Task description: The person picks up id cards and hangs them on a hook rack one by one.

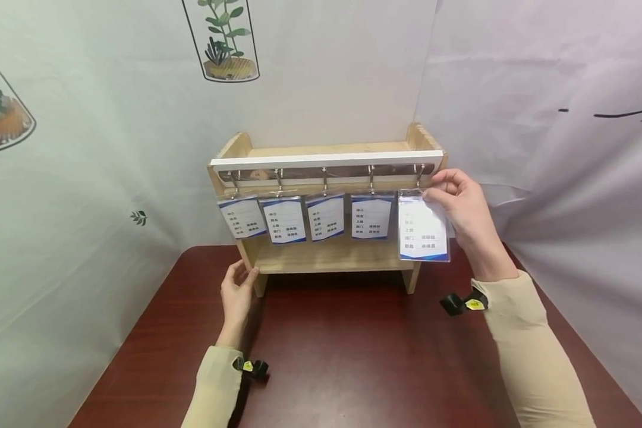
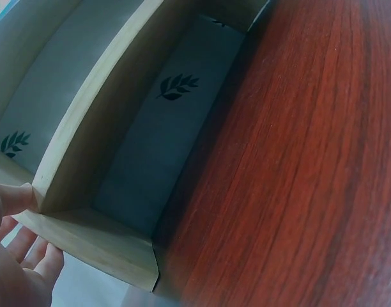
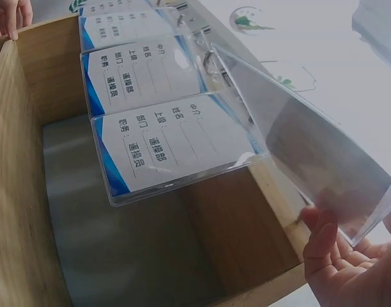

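Observation:
My right hand [image 1: 468, 214] pinches the upper right corner of a clear-sleeved name badge [image 1: 424, 232] under the rightmost hook [image 1: 419, 177] of a wooden rack [image 1: 326, 261]. In the right wrist view that badge [image 3: 310, 141] is tilted, its far corner close to a hook; whether the hook passes through it, I cannot tell. Several similar badges [image 1: 371, 217] hang in a row from the other hooks, printed white with blue edges. My left hand [image 1: 237, 297] holds the rack's lower left side, thumb at the front of the lower board [image 2: 61, 173] and fingers behind the side panel.
The rack stands on a dark red wooden table [image 1: 321, 356], near its back edge. White cloth [image 1: 567, 148] with printed plants surrounds the table at the back and sides. A white strip [image 1: 326, 159] runs along the rack's upper front, above the hook rail.

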A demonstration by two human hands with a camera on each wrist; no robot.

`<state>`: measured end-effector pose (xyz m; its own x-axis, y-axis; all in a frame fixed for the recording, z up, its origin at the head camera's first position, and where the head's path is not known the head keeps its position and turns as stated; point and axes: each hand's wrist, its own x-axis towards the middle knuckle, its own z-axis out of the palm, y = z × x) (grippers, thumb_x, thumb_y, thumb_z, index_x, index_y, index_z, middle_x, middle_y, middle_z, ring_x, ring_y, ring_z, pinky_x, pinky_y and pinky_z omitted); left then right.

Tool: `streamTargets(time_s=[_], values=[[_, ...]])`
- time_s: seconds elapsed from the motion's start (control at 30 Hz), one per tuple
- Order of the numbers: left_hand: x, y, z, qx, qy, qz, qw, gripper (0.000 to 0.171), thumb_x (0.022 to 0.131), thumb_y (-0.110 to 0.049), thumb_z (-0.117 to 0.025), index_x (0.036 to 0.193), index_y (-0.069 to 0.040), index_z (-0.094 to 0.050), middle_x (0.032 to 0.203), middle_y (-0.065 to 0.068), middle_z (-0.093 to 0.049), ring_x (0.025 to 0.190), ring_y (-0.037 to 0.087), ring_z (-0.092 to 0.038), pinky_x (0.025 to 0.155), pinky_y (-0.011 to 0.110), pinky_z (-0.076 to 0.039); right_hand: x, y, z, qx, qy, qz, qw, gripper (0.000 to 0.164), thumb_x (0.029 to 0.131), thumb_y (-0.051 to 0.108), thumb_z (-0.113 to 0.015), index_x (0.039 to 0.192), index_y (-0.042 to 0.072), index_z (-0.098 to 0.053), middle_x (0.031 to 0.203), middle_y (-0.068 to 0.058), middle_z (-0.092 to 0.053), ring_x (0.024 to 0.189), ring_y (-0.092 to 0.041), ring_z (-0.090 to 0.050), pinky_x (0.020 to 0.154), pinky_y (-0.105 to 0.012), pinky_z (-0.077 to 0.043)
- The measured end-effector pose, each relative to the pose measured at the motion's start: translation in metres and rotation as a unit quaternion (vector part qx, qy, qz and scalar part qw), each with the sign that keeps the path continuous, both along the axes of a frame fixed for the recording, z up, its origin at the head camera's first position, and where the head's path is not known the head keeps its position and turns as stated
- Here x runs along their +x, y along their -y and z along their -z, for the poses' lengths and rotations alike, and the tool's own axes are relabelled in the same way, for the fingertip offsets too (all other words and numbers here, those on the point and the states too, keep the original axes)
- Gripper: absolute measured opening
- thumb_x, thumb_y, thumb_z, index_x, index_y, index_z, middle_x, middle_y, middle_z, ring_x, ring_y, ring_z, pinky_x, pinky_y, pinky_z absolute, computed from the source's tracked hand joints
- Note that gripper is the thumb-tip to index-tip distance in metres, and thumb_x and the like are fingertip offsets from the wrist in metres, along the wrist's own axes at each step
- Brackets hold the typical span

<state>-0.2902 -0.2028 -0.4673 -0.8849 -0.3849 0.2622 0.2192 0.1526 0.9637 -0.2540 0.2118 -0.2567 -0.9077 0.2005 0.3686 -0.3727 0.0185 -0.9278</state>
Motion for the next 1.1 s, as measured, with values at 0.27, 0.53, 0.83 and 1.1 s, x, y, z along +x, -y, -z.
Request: streamTargets(time_s=[0.27,0.53,0.83,1.1], values=[[0.001,0.001,0.003,-0.015,0.011,0.001,0.9998,0.042,0.095,-0.016,-0.073,0.132,-0.001,-0.060,0.129,0.023,-0.064,0.120,0.032,-0.059,0.081,0.012,-0.047,0.002,-0.011,0.013,0.007,-0.015,-0.033,0.999,0.024,0.089,-0.007,-0.068,0.104,0.008,-0.057,0.074,0.008,-0.071,0.071,-0.005,-0.063,0.064,-0.017,-0.048],[0.003,0.000,-0.001,-0.004,0.003,0.000,1.0000,0.044,0.095,-0.016,-0.073,0.134,-0.001,-0.059,0.131,0.025,-0.062,0.122,0.035,-0.058,0.077,0.009,-0.045,0.000,-0.009,0.014,0.019,-0.053,-0.029,0.998,0.026,0.088,-0.009,-0.068,0.106,0.008,-0.058,0.081,0.009,-0.074,0.080,-0.004,-0.069,0.077,-0.016,-0.049],[0.005,0.000,0.008,-0.017,0.013,0.002,0.9998,0.040,0.095,-0.016,-0.072,0.131,-0.003,-0.060,0.128,0.021,-0.064,0.118,0.030,-0.061,0.077,0.010,-0.048,-0.003,-0.008,0.024,0.004,-0.061,-0.017,0.998,0.025,0.088,-0.012,-0.066,0.102,0.008,-0.058,0.082,0.011,-0.074,0.080,-0.003,-0.069,0.077,-0.014,-0.050],[0.003,0.001,0.002,-0.009,-0.001,0.001,1.0000,0.040,0.095,-0.015,-0.072,0.131,-0.002,-0.060,0.129,0.022,-0.064,0.119,0.031,-0.060,0.080,0.010,-0.047,-0.006,-0.012,0.021,0.021,-0.068,-0.030,0.997,0.022,0.089,-0.005,-0.071,0.104,0.008,-0.062,0.083,0.010,-0.075,0.083,-0.004,-0.068,0.076,-0.015,-0.048]])
